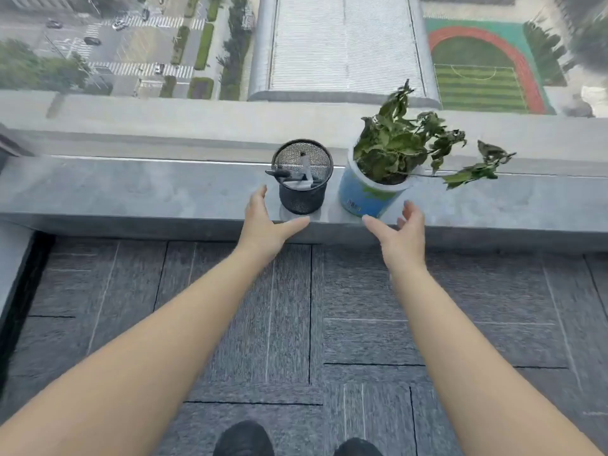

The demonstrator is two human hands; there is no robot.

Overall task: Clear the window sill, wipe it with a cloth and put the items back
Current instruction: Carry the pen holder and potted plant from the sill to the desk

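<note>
A grey stone window sill runs across the view below the glass. On it stands a black mesh pen holder with a few pens inside. Right beside it is a blue and white plant pot with a wilted green plant that trails to the right. My left hand is open just left of the pen holder, fingers apart, not touching it. At the front right of the pot my right hand is open, a small gap from it. No cloth is in view.
Grey carpet tiles cover the floor below the sill, and my two dark shoes show at the bottom edge. Behind the glass lie a street, a roof and a sports field far below. A dark frame part sits at the sill's far left.
</note>
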